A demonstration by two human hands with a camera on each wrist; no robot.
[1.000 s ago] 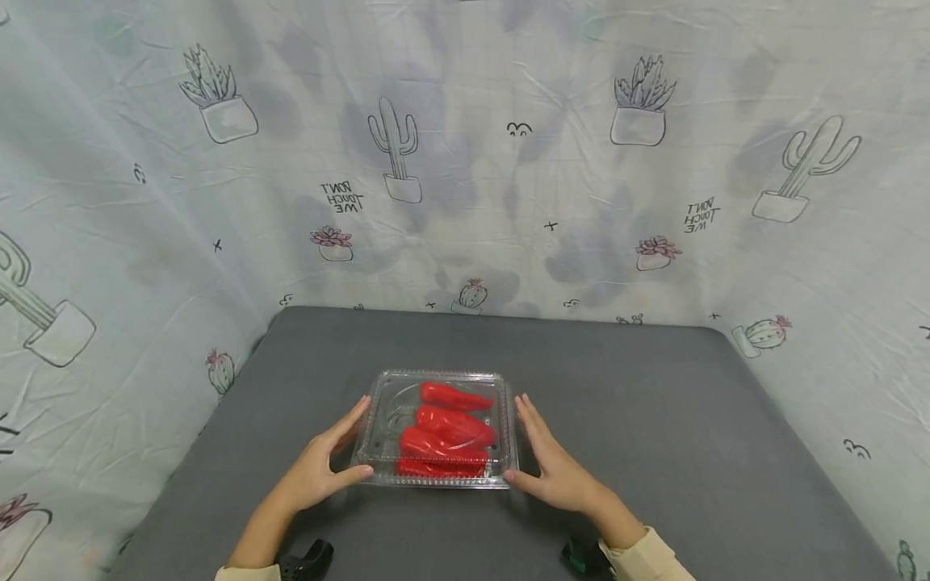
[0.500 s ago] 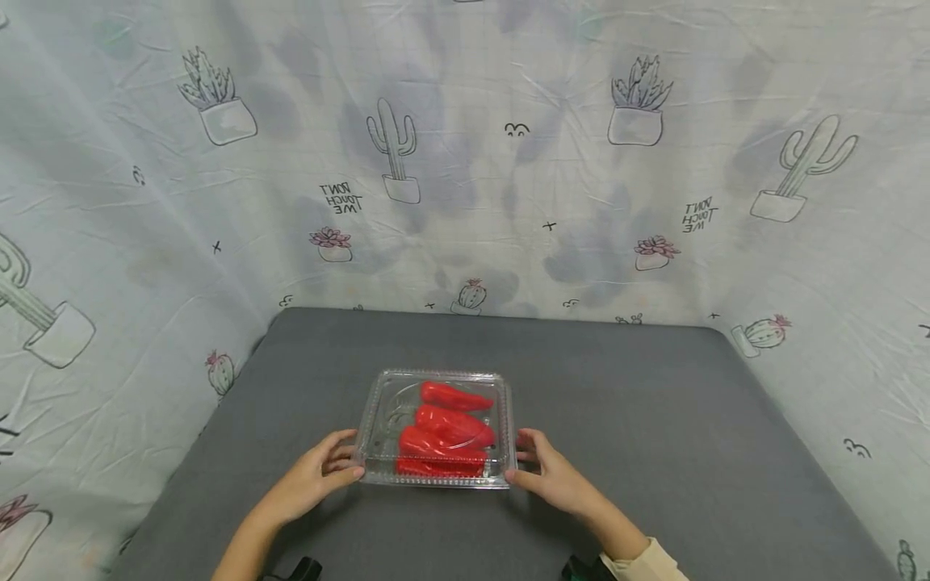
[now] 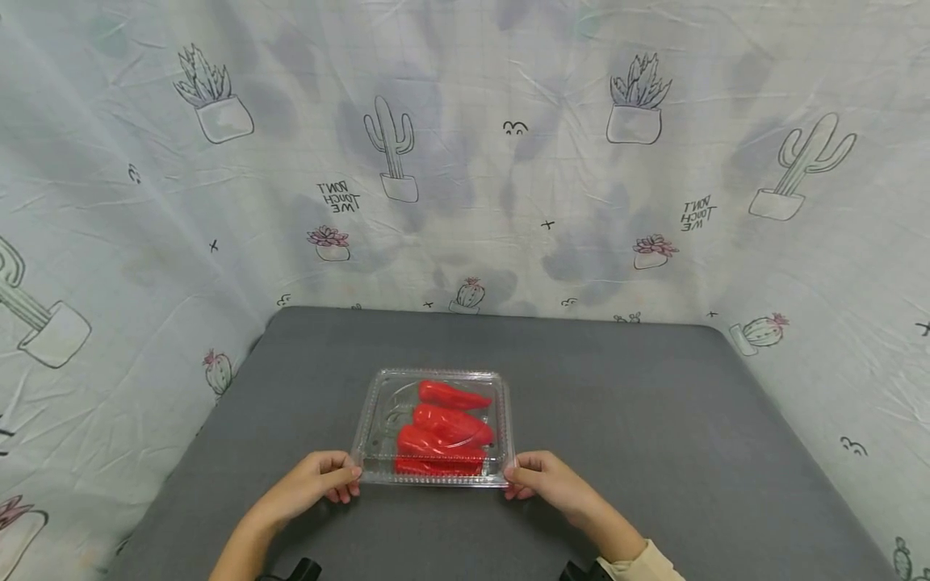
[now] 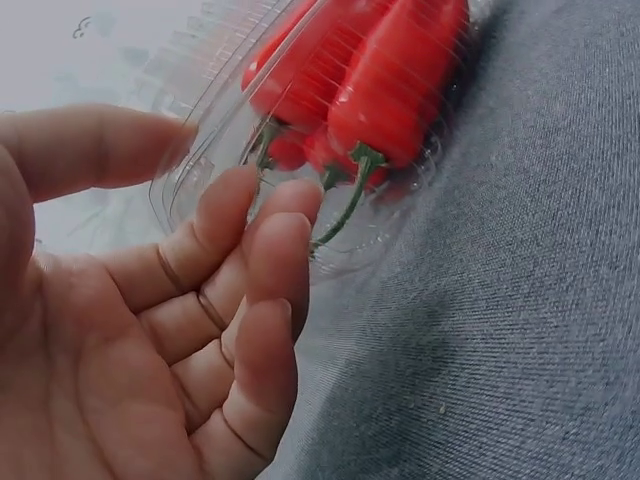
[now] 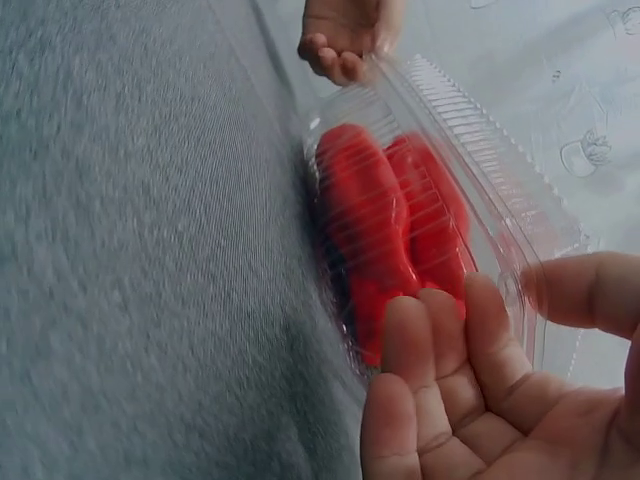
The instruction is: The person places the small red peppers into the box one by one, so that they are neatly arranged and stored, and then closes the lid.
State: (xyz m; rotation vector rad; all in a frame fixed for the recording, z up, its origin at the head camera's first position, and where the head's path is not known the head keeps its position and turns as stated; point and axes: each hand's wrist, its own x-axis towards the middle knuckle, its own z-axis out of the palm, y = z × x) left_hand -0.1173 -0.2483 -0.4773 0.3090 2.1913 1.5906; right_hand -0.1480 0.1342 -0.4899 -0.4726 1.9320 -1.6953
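Note:
A clear plastic clamshell container (image 3: 375,432) with a ridged rim rests on the grey surface, its lid down. Several red peppers (image 3: 445,428) lie inside; green stems show through the left wall in the left wrist view. My left hand (image 3: 312,482) pinches the rim at the near left corner between thumb and curled fingers. At the near right corner, my right hand (image 3: 548,484) pinches the rim the same way. In the right wrist view, the right fingertips (image 5: 405,335) partly cover the peppers' lower ends.
The grey cloth-covered table (image 3: 617,403) extends around the container. Behind and along both sides hangs a pale curtain (image 3: 465,161) printed with cacti. A black wrist strap piece (image 3: 303,570) shows below the left hand.
Both hands have slid from the container's sides toward its near corners, and their fingers have curled from spread to pinching the rim. The container has stayed in place.

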